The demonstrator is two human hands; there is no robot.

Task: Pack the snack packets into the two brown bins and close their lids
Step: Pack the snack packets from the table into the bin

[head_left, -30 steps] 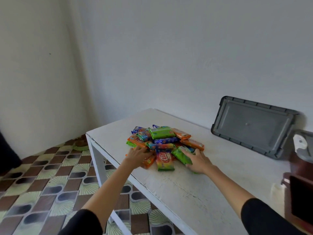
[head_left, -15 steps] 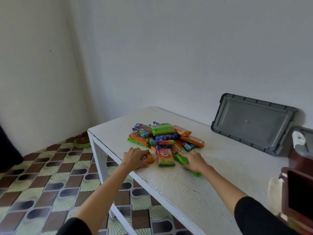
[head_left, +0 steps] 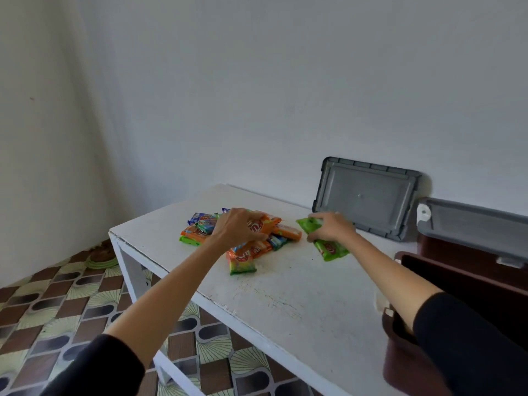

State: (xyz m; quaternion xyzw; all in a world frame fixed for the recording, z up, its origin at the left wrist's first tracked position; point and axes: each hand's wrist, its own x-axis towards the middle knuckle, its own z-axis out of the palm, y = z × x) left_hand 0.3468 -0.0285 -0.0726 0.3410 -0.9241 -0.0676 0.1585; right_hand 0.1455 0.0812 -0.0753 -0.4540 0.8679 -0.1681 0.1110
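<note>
1. White tabletop point(head_left: 285, 298), scuffed, set in the corner of the room. The person reaches over it with both arms, in black sleeves pushed up past the elbow.
2. A heap of snack packets point(head_left: 200, 231) lies toward the far left part of the tabletop. They are orange, green and blue wrappers, overlapping. One orange-and-green packet point(head_left: 241, 261) lies at the near edge of the heap.
3. Left hand point(head_left: 237, 228): over the top of the heap with its back upward, fingers curled round an orange packet point(head_left: 264, 224), gripping it. The packet touches those under it.
4. Right hand point(head_left: 333, 228): just right of the heap and clear of it, clenched round a green packet point(head_left: 331, 250). Green wrapper sticks out on both sides of the fist; one packet or two, cannot tell. Whether its lower end touches the tabletop, cannot tell.
5. Near brown bin point(head_left: 400, 352): at the right end of the tabletop, open, with a dark inside. The right forearm passes over its near corner. No packets show in the visible part.
6. Far brown bin point(head_left: 457, 252): just behind the first, against the wall, with a grey cover point(head_left: 480, 221) lying on top and a white latch point(head_left: 423, 212) at its corner.
7. Loose grey lid point(head_left: 365, 201): stands tilted against the wall with its lower edge on the tabletop, behind the right hand.
8. Patterned tile floor point(head_left: 57, 298) to the left, below the tabletop.
</note>
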